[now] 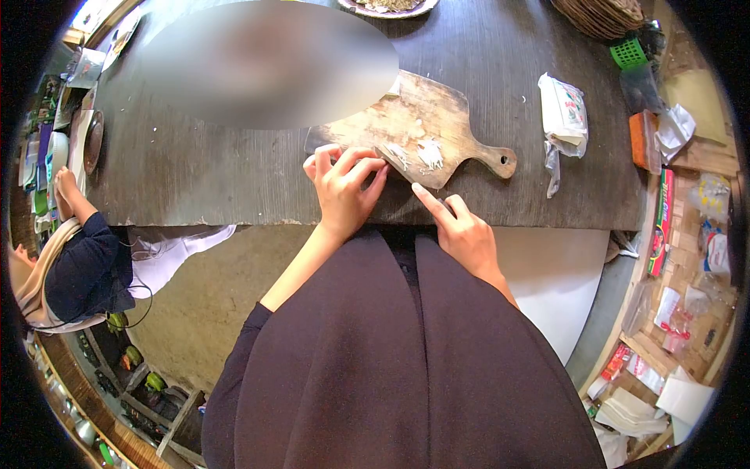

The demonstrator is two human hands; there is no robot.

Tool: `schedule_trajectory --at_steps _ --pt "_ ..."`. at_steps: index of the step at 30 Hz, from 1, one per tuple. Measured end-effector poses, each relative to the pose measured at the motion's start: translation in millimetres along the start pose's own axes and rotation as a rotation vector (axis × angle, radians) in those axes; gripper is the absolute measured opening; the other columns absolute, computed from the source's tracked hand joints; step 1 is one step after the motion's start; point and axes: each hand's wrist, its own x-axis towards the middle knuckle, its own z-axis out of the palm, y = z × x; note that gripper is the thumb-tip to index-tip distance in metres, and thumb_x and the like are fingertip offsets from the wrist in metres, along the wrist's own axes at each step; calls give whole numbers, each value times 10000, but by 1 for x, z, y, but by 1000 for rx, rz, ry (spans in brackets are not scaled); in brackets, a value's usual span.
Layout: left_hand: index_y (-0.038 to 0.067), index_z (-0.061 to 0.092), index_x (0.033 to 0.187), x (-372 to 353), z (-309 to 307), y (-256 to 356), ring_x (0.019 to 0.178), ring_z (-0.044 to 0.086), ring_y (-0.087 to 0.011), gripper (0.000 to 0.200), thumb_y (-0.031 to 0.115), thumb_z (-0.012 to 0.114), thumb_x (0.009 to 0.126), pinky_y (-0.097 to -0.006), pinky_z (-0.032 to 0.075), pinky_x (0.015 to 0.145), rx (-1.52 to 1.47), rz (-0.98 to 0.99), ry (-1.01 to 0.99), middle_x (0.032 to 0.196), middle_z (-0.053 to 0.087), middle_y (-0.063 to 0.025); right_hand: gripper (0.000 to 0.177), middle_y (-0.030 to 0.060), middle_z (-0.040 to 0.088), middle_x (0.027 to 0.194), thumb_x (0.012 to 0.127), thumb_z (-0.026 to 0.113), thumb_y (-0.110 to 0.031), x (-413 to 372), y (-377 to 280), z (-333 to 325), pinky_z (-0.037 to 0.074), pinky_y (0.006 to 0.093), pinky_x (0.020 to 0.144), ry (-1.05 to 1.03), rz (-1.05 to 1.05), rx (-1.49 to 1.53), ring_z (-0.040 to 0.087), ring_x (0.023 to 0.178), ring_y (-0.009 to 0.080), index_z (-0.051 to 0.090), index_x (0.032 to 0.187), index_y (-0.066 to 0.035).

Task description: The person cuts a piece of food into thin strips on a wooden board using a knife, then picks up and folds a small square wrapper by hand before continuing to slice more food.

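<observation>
A wooden cutting board (437,117) with a round-holed handle lies on the dark table (219,172), and a few white chopped bits (428,154) sit near its front edge. My left hand (344,191) rests at the board's near left corner. Its fingers are curled over what looks like a knife, whose flat grey blade (319,139) sticks out to the left. My right hand (465,230) is just off the table's front edge. Its index finger is stretched out to touch the board's near edge, and it holds nothing.
A white packet (564,109) lies right of the board, with a plate (387,6) at the far edge and a woven basket (601,16) at the far right. Another person in a dark sleeve (86,270) is at the left. A shelf cluttered with packets (687,258) stands on the right.
</observation>
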Motion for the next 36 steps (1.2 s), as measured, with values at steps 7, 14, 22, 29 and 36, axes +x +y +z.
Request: schedule_trajectory --at_steps 7,14,22,29,36 --pt "208 738 867 -2 1 0 1019 533 -234 129 223 823 771 -430 324 945 -1 3 12 986 704 103 772 74 547 886 849 619 -35 1 -2 5 602 399 578 16 4 -33 677 645 260 487 1512 -407" --pt "209 738 873 -1 1 0 1025 533 -233 138 218 822 764 -431 322 952 0 7 13 999 706 110 752 64 533 862 855 627 -45 -7 -5 -3 595 403 561 10 27 5 673 635 258 504 1502 -408" --pt "205 746 870 0 -3 2 1052 535 -227 137 190 834 765 -405 321 962 12 -2 -10 1008 733 100 780 60 522 860 842 613 -26 -7 -6 2 590 396 555 42 20 -45 666 628 234 496 1507 -417" --pt "211 745 869 -1 -1 1 1042 531 -222 145 199 838 758 -399 317 962 23 -9 -4 1004 730 109 794 57 524 863 842 606 -23 -2 -6 7 598 388 561 51 22 -52 669 633 229 480 1516 -424" --pt "208 741 868 -2 -3 1 1035 529 -232 129 209 820 766 -415 316 963 8 -3 10 1014 723 110 784 51 522 852 846 618 -33 -10 -8 3 596 398 551 41 23 -42 664 618 232 484 1511 -427"
